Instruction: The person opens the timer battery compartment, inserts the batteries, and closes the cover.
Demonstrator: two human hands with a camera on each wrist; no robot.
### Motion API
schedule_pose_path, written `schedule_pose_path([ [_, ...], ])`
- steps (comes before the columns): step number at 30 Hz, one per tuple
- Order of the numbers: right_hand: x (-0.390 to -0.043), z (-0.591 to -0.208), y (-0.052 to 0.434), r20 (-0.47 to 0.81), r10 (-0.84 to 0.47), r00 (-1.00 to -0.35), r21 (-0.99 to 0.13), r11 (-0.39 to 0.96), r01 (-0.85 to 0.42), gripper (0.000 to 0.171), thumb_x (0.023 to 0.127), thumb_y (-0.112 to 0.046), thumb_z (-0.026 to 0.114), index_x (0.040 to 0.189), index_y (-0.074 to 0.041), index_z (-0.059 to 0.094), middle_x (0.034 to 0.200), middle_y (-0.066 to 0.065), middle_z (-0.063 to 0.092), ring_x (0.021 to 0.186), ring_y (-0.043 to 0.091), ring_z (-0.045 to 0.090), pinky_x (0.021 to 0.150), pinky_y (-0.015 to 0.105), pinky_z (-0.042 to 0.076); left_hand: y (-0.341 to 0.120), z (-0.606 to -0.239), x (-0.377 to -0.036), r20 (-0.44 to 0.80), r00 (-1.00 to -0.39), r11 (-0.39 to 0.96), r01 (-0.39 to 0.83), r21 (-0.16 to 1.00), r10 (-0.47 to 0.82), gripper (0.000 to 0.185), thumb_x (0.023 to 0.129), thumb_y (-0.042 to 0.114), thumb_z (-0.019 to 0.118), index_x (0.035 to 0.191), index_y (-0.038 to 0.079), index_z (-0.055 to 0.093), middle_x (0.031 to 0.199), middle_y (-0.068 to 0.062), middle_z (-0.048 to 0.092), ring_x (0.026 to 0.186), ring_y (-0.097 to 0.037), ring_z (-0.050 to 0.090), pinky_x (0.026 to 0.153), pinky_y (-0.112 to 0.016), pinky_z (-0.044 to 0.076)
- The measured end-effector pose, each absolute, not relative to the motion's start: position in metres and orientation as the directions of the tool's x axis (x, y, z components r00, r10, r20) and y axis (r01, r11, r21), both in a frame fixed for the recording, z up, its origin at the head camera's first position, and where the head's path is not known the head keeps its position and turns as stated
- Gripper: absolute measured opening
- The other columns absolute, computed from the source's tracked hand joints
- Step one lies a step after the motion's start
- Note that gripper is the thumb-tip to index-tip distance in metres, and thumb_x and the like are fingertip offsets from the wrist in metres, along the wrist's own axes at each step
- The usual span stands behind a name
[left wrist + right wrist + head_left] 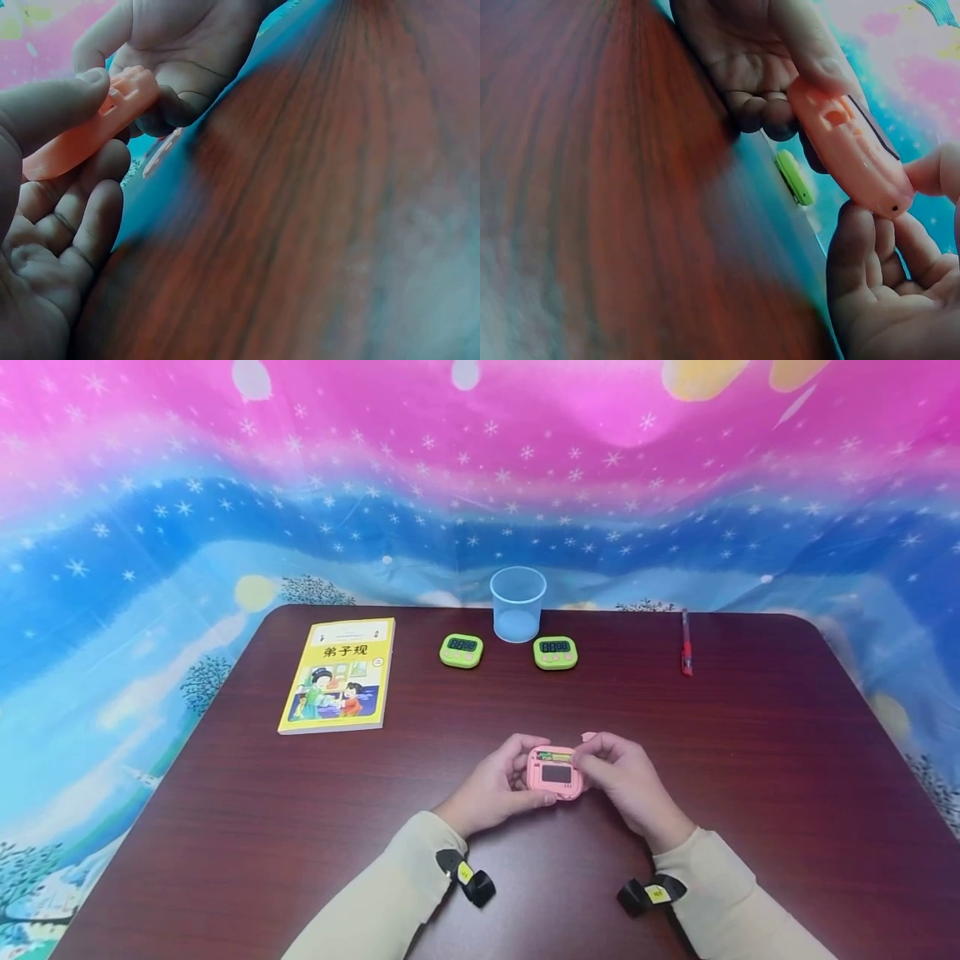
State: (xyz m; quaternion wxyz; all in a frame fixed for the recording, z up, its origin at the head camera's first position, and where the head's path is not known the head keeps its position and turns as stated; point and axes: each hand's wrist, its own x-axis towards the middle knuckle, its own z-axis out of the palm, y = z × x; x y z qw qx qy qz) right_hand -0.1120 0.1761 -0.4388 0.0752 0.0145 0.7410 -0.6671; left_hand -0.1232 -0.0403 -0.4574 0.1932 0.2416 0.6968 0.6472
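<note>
My left hand (495, 785) grips a small pink digital timer (534, 779), thumb along its near edge and fingers round the far side. The timer's back faces up, with its battery slot uncovered and a green-and-gold battery (553, 757) lying in it. At the right end, my right hand (626, 777) pinches the timer, its thumb and forefinger at the end of the battery. In the right wrist view the timer (855, 161) is tilted between both hands. A small pink piece (588, 737) shows just behind the right fingers; in the left wrist view this piece (161, 154) lies on the table.
Two green timers (461, 651) stand toward the back of the dark wooden table (315, 827), in front of a clear plastic cup (517, 610). A yellow book (337, 677) lies at left, a red pen (686, 647) at right. A patterned cloth (480, 468) hangs behind.
</note>
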Motion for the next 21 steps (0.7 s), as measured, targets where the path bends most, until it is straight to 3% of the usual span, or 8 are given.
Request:
schedule_pose_path([
  [5,-0.115,-0.438,0.182,-0.084,-0.072,-0.994,-0.966,0.251,0.064,0.019,0.092,-0.011,0.072,0.102,0.005,0.069,0.098,0.014,0.066,0.066,0.016,0.06,0.058,0.028,0.055,-0.04,-0.458,-0.123,0.039,-0.829,0.008,0.052,0.999,0.558,0.065,0.085,0.001,0.079,0.14,0.006,0.043,0.123,-0.013,0.069,0.095,-0.011,0.068,0.083,-0.028,0.059],
  [12,-0.121,-0.441,0.199,0.08,-0.055,-0.995,-0.901,0.422,-0.095,0.017,0.093,-0.019,0.074,0.103,-0.004,0.074,0.097,0.007,0.075,0.082,0.008,0.066,0.07,0.018,0.053,-0.039,-0.459,-0.124,0.032,-0.839,-0.012,0.031,0.999,0.544,0.065,0.084,0.0,0.079,0.139,0.007,0.045,0.125,-0.013,0.068,0.097,-0.014,0.069,0.085,-0.028,0.059],
  [16,-0.124,-0.444,0.209,0.125,-0.008,-0.992,-0.86,0.498,-0.112,0.017,0.092,-0.023,0.075,0.103,-0.01,0.075,0.094,0.004,0.074,0.077,0.012,0.062,0.066,0.018,0.05,-0.038,-0.458,-0.123,0.033,-0.838,-0.026,0.022,0.999,0.545,0.065,0.084,-0.002,0.079,0.139,0.007,0.044,0.125,-0.014,0.068,0.097,-0.014,0.07,0.086,-0.029,0.059],
  [21,-0.129,-0.445,0.218,0.196,0.046,-0.98,-0.814,0.565,-0.136,0.014,0.09,-0.017,0.077,0.1,-0.008,0.075,0.085,0.003,0.07,0.073,0.011,0.057,0.062,0.017,0.046,-0.039,-0.458,-0.123,0.028,-0.84,-0.015,0.024,1.0,0.542,0.067,0.083,-0.002,0.079,0.14,0.007,0.044,0.126,-0.014,0.068,0.096,-0.012,0.069,0.085,-0.029,0.059],
])
